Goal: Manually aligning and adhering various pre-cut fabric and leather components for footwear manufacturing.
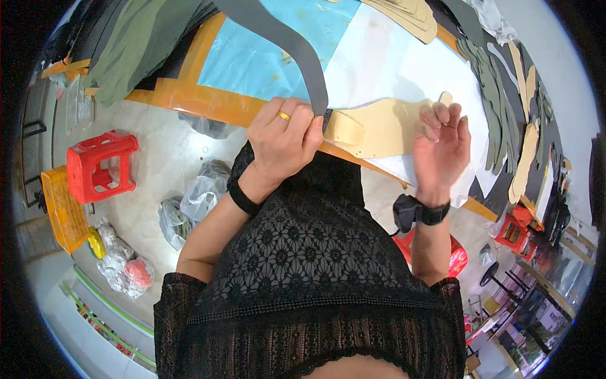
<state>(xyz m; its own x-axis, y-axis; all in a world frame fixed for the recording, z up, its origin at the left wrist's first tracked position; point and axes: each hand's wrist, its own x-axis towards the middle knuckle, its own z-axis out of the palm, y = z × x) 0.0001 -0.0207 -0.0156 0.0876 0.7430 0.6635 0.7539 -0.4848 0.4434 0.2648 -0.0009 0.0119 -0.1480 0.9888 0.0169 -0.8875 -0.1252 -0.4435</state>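
My left hand (282, 136) is closed on the lower end of a long, curved dark grey strip (302, 50) at the table's near edge. From there the strip bends away toward the far left. Just right of that grip lies a flat tan shaped piece (388, 129), with a smaller tan patch (347, 128) on its left end. A bit of black textured material shows between the strip and this patch. My right hand (443, 142) is palm up beside the tan piece's right end, its fingers loosely bent and apart, holding nothing. The fingers cover part of the tan piece.
White paper (379, 69) and a blue sheet (271, 57) cover the table, edged with orange tape (189, 98). Olive pieces (136, 44) lie at far left, more olive strips (495, 107) at right. Stacked tan pieces (407, 16) sit at the back. A red stool (101, 165) stands left.
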